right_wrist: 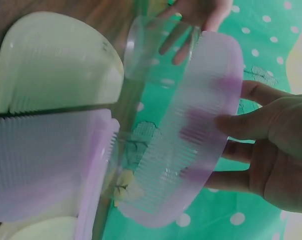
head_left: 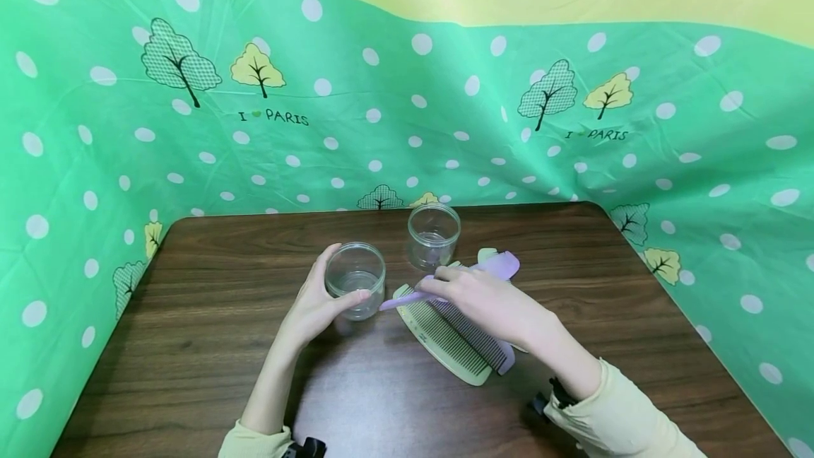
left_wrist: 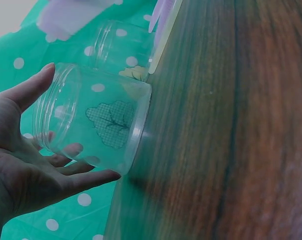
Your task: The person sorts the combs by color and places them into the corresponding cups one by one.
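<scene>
My left hand (head_left: 324,302) curls round a clear jar (head_left: 356,281) standing upright on the table, its thumb and fingers on opposite sides. In the left wrist view the jar (left_wrist: 95,120) looks empty, its base on the wood. Between thumb and fingers, my right hand (head_left: 483,299) pinches a purple comb (right_wrist: 211,105) by its back, above the pile and near the left jar. Beneath that hand lie a green comb (head_left: 439,338) and a purple comb (head_left: 499,352), teeth facing each other. More purple (head_left: 505,265) and green comb ends stick out beyond the hand, partly hidden.
A second clear jar (head_left: 434,235) stands behind the combs, near the back edge of the dark wooden table (head_left: 191,345). A green polka-dot cloth (head_left: 381,90) hangs behind and around the table.
</scene>
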Demonstrator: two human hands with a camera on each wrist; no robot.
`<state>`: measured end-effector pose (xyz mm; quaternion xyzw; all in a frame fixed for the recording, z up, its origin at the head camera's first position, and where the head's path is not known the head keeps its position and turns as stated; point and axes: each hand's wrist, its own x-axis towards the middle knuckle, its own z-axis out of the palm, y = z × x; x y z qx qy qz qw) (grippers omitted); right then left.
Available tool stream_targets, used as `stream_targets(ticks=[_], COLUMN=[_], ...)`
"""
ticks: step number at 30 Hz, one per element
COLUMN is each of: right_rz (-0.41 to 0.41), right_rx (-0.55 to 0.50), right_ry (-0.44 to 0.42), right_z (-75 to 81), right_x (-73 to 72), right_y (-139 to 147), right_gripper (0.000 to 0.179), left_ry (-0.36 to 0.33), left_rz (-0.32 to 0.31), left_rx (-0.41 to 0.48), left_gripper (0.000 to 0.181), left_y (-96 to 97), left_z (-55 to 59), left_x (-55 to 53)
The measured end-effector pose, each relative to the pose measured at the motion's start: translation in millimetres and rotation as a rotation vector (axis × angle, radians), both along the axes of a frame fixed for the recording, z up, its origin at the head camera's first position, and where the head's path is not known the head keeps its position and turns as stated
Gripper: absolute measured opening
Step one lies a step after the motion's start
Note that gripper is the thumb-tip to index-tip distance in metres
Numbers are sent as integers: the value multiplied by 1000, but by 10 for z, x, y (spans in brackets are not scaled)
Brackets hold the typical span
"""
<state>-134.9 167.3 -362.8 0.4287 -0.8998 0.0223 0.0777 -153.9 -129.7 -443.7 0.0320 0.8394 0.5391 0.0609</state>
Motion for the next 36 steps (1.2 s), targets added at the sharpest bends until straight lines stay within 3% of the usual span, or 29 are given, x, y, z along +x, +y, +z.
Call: stream_targets(ticks=[4,9,19,24,36], right_rz=[-31,-23,37,36,1], right_rx=[-75,-169,-441,-503,-631], right_ry=[-83,-128,-171,-147,-218], right_z=[75,141,217,243,344], right_x=[-23,-67,-171,-219,-331], right_y=[25,47,14,-51,-284], right_gripper=[46,50,31,32,34], left_ry=[0,-5,-10,-14,-10], left_rz=[-2,-2,8,11,2], left_rx=[4,-1,0,-5,-8], left_gripper=[103,103,103,103,103], left_y=[-4,-4,-8,-24,-8], left_z=[3,-2,-12,-15,-2], left_x=[4,7,1,0,1])
